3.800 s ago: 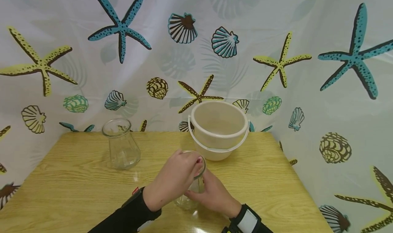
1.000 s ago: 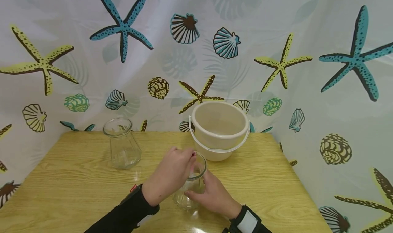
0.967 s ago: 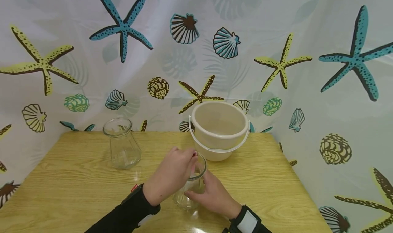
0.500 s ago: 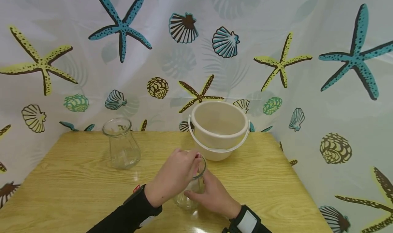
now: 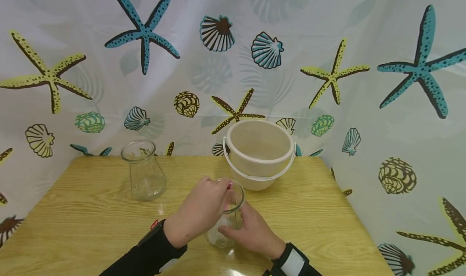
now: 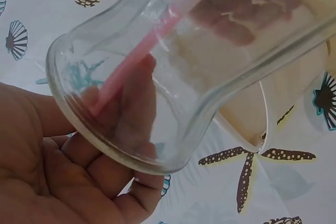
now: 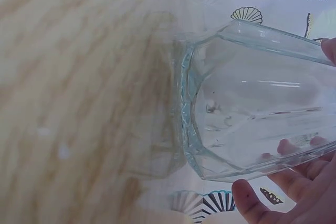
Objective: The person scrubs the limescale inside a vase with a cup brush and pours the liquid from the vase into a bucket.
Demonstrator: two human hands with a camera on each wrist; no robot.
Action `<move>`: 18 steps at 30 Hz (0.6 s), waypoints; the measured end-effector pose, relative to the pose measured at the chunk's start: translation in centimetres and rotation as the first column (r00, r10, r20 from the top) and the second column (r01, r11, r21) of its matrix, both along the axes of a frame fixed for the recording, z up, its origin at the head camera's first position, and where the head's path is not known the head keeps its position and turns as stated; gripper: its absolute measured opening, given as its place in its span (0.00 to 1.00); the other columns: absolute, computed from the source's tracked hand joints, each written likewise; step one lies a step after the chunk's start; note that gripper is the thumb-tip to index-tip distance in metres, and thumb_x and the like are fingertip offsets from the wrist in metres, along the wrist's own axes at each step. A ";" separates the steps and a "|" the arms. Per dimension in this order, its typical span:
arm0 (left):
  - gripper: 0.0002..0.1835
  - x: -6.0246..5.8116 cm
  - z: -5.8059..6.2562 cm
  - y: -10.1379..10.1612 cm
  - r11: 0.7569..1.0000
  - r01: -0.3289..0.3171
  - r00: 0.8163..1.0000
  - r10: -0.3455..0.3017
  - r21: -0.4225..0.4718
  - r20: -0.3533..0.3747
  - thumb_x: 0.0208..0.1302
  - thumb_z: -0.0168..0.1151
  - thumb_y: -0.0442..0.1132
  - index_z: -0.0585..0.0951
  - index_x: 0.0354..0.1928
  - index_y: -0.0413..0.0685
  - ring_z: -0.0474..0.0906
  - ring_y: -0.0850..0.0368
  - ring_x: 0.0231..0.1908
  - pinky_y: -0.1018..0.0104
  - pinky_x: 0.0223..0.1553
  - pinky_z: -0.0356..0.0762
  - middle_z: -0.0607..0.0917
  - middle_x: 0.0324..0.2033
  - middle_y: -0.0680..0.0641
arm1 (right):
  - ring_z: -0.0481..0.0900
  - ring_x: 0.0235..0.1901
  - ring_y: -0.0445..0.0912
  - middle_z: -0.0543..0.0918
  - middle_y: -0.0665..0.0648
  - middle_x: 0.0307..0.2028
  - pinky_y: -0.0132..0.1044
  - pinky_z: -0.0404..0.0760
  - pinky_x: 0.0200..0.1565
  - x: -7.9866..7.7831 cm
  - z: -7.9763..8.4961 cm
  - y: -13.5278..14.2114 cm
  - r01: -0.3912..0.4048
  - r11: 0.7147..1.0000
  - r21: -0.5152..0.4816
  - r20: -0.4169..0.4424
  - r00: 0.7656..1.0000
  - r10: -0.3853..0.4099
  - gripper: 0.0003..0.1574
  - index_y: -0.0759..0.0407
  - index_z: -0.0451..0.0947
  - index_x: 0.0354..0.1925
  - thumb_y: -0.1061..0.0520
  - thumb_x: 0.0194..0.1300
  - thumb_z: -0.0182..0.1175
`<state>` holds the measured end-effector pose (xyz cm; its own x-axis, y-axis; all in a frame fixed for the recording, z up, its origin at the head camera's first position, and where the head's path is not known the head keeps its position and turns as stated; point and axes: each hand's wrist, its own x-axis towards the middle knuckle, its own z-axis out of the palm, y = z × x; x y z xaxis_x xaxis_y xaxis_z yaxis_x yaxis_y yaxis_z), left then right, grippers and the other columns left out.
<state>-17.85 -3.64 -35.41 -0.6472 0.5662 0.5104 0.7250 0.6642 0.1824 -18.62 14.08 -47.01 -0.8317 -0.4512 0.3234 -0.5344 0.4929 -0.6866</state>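
Note:
A clear glass jar (image 5: 237,206) with a thick rim stands on the wooden table in the head view. My right hand (image 5: 256,231) grips its side, thumb towards me and fingers round the far side. The right wrist view shows the faceted base of that glass jar (image 7: 252,98) against the tabletop. My left hand (image 5: 200,208) is at the mouth, fingers reaching inside the rim. Through the glass in the left wrist view, its fingers pinch a slim pink handle (image 6: 137,55) that slants into the jar and turns pale farther in. What is at its far end is unclear.
A second clear glass jar (image 5: 147,177) stands at the back left of the table (image 5: 91,223). Behind my right hand is a cream bucket (image 5: 255,169) with its white handle lowered in front. A curtain (image 5: 233,74) printed with shells and starfish hangs behind.
My left hand has shifted back and forth at the jar's mouth and is now a little farther left than half a second ago. The right hand and the jar stay in place.

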 end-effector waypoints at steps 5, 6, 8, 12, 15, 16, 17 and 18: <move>0.05 -0.1 0.0 -0.3 0.999 -0.021 0.998 0.019 -0.034 -0.056 0.65 0.61 0.37 0.78 0.37 0.43 0.66 0.65 0.16 0.62 0.31 0.68 0.76 0.15 0.55 | 0.57 0.63 0.39 0.60 0.41 0.67 0.50 0.64 0.61 -0.1 0.0 0.0 0.000 1.000 0.002 -0.016 1.000 0.000 0.56 0.36 0.47 0.72 0.35 0.54 0.67; 0.05 -0.2 0.0 -0.3 0.999 -0.025 0.998 0.023 -0.034 -0.066 0.65 0.61 0.37 0.77 0.36 0.43 0.66 0.65 0.15 0.62 0.30 0.68 0.76 0.14 0.55 | 0.57 0.63 0.39 0.61 0.41 0.67 0.50 0.64 0.61 -0.1 0.0 0.0 -0.001 1.000 0.002 -0.021 1.000 0.001 0.56 0.36 0.47 0.72 0.36 0.54 0.67; 0.05 -0.3 -0.1 -0.3 0.999 -0.029 0.996 0.026 -0.038 -0.088 0.65 0.61 0.37 0.77 0.35 0.43 0.64 0.64 0.15 0.62 0.29 0.68 0.73 0.12 0.56 | 0.58 0.63 0.39 0.62 0.41 0.66 0.51 0.65 0.61 -0.1 0.0 -0.1 -0.007 1.000 -0.005 -0.029 1.000 0.007 0.55 0.37 0.48 0.71 0.37 0.54 0.67; 0.06 -0.7 -0.2 -0.3 0.999 -0.037 0.991 0.034 -0.026 -0.130 0.66 0.59 0.36 0.75 0.30 0.44 0.60 0.62 0.13 0.62 0.26 0.65 0.66 0.09 0.57 | 0.59 0.62 0.40 0.63 0.42 0.65 0.51 0.66 0.60 -0.2 0.1 -0.2 -0.027 0.999 -0.027 -0.039 0.999 0.025 0.53 0.39 0.50 0.70 0.39 0.54 0.68; 0.07 -0.9 -0.2 -0.2 0.999 -0.033 0.990 0.032 -0.004 -0.139 0.66 0.59 0.35 0.75 0.29 0.45 0.58 0.61 0.13 0.63 0.25 0.63 0.65 0.10 0.57 | 0.59 0.62 0.40 0.64 0.42 0.65 0.51 0.66 0.59 -0.2 0.2 -0.2 -0.033 0.999 -0.035 -0.040 0.999 0.032 0.52 0.39 0.51 0.70 0.41 0.54 0.68; 0.07 -1.0 -0.3 -0.1 1.000 -0.030 0.990 0.030 0.003 -0.138 0.65 0.60 0.35 0.75 0.29 0.45 0.58 0.61 0.13 0.64 0.25 0.63 0.65 0.10 0.58 | 0.59 0.62 0.40 0.64 0.42 0.65 0.51 0.66 0.59 -0.1 0.2 -0.2 -0.031 0.999 -0.034 -0.040 0.999 0.030 0.52 0.39 0.52 0.69 0.40 0.54 0.68; 0.07 -1.0 -0.3 0.0 1.000 -0.023 0.991 0.024 0.012 -0.134 0.65 0.60 0.34 0.75 0.29 0.45 0.58 0.61 0.13 0.64 0.25 0.63 0.66 0.11 0.57 | 0.59 0.62 0.39 0.64 0.42 0.65 0.50 0.66 0.60 -0.1 0.2 -0.2 -0.029 0.999 -0.031 -0.037 0.999 0.028 0.52 0.38 0.52 0.69 0.40 0.54 0.68; 0.06 -1.1 -0.3 0.1 1.000 -0.017 0.992 0.019 0.020 -0.129 0.65 0.60 0.34 0.75 0.29 0.45 0.59 0.61 0.14 0.64 0.25 0.62 0.67 0.11 0.57 | 0.59 0.62 0.39 0.64 0.41 0.64 0.50 0.66 0.60 -0.1 0.2 -0.1 -0.025 0.999 -0.026 -0.035 0.999 0.024 0.51 0.38 0.52 0.69 0.40 0.54 0.69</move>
